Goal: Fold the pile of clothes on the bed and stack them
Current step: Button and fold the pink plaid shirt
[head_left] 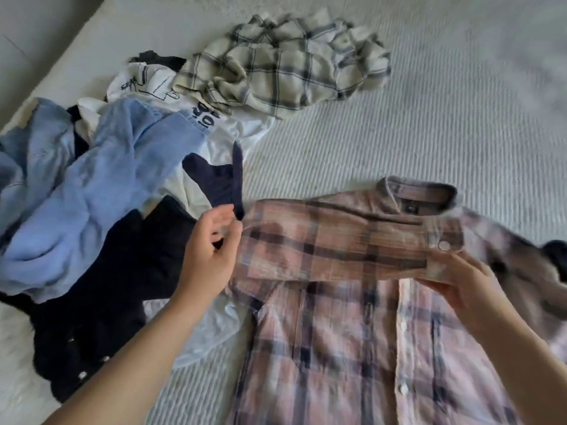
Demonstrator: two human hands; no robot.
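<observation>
Risk: we pinch the pink plaid shirt (337, 332) sleeve (337, 243) with left hand (211, 250) and right hand (460, 280); loose cuff could slide, skewing the fold.

Pink plaid shirt (337, 332) lies flat on the bed (399, 133), front up, collar away from the person. One sleeve (343, 240) is folded across the chest, its cuff pinched in the right grip (460, 283), its shoulder end held by the left grip (211, 240). Unfolded pile (92, 179) lies left of the left grip: light blue, white, dark garments. Cream plaid shirt (285, 62) lies crumpled beyond both grips.
</observation>
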